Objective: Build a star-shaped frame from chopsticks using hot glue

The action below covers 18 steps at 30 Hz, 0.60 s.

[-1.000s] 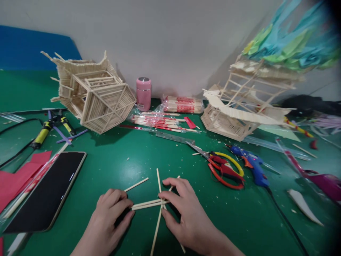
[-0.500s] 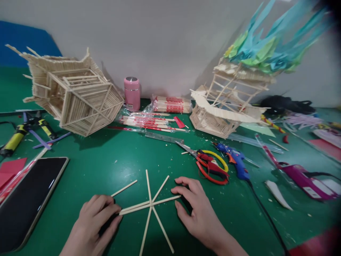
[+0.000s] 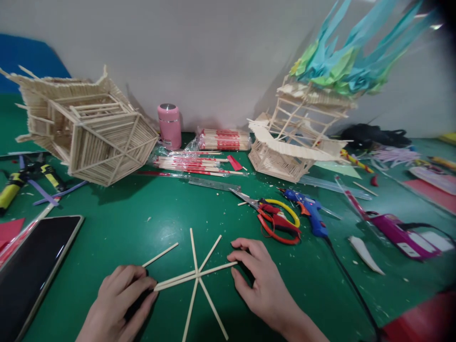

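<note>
Thin wooden sticks [image 3: 216,269] lie on the green table in a star shape, their inner ends meeting at one centre. My left hand [image 3: 123,297] pinches the outer left end of the star, where two sticks run close side by side. On the opposite side, my right hand [image 3: 254,275] has its thumb and index finger closed about the tip of the right-pointing stick. A loose stick [image 3: 161,254] lies just beyond my left hand, its near end hidden behind the fingers.
Scissors [image 3: 280,221] and a blue glue gun [image 3: 309,209] with a cord lie to the right. A phone [image 3: 41,266] is at left. Behind stand two stick models [image 3: 114,147] [image 3: 285,159], a pink bottle [image 3: 169,126] and packaged sticks [image 3: 224,139].
The view has shifted slightly, so everything appears a little further left. Both hands stay at the same stick ends, and the star keeps its shape.
</note>
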Available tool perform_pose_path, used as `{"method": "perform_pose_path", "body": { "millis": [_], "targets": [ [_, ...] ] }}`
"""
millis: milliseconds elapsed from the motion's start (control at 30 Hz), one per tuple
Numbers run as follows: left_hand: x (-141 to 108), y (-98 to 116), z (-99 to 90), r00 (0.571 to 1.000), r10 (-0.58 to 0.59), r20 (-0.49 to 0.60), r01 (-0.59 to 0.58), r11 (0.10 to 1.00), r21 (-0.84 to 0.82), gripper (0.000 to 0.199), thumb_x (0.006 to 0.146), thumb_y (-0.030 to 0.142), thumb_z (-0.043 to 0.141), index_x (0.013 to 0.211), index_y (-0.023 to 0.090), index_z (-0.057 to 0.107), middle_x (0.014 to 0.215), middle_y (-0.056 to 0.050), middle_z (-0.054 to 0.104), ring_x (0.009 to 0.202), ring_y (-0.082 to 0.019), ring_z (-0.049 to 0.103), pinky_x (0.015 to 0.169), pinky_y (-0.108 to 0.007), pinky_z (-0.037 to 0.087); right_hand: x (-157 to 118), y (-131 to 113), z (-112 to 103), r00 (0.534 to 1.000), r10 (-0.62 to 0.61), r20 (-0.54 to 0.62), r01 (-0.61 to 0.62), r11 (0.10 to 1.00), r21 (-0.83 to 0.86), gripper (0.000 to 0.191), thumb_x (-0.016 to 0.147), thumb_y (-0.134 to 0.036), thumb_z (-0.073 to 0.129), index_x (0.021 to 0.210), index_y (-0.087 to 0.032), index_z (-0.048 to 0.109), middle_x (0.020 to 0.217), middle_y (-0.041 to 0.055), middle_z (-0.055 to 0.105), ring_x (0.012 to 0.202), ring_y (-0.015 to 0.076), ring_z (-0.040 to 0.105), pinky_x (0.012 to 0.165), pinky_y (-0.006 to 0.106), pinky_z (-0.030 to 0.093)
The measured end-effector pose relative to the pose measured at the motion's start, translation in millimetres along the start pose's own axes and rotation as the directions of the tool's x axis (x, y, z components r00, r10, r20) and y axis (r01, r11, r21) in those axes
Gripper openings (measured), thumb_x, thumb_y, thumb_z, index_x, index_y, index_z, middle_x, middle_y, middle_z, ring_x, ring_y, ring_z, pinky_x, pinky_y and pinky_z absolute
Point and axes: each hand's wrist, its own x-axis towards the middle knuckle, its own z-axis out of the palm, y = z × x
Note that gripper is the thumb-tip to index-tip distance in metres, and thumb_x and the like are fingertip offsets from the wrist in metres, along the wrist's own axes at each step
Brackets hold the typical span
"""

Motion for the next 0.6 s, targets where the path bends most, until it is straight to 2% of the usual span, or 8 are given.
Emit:
{"method": "perform_pose_path", "body": {
  "millis": [200, 400, 600],
  "targets": [
    [0.0, -1.2, -0.3, 1.000, -0.007, 0.019, 0.007, 1.000, -0.004, 0.019, 0.081, 0.038, 0.046, 0.080, 0.026, 0.060, 0.078, -0.003, 0.057, 0.075, -0.018, 0.053, 0.065, -0.031, 0.044, 0.3, 0.1, 1.9, 1.000, -0.017, -0.024, 0.016, 1.000, -0.004, 0.017, 0.072, -0.011, 0.048, 0.083, -0.021, 0.057, 0.100, 0.0089, 0.052, 0.097, 0.0240, 0.049, 0.078, 0.039, 0.046],
    [-2.1, -10.5, -2.4, 0.995, 0.063, 0.078, -0.067, 0.997, 0.042, 0.015, 0.075, 0.033, 0.056, 0.088, 0.027, 0.059, 0.083, -0.002, 0.057, 0.079, -0.018, 0.055, 0.066, -0.029, 0.047, -0.6, 4.3, 3.7, 0.999, -0.043, -0.017, 0.043, 0.999, -0.010, 0.017, 0.074, -0.011, 0.047, 0.086, -0.020, 0.056, 0.100, 0.0094, 0.051, 0.097, 0.0242, 0.048, 0.078, 0.040, 0.045],
    [-5.1, -6.6, -7.4, 0.994, 0.020, 0.112, -0.025, 0.999, 0.041, 0.016, 0.078, 0.025, 0.052, 0.094, 0.024, 0.055, 0.093, -0.006, 0.055, 0.088, -0.020, 0.052, 0.074, -0.033, 0.047, -0.4, 7.9, 6.0, 0.997, -0.080, -0.018, 0.079, 0.996, -0.038, 0.015, 0.075, -0.014, 0.048, 0.086, -0.020, 0.055, 0.100, 0.0093, 0.051, 0.096, 0.0247, 0.049, 0.077, 0.041, 0.045]
  ]
}}
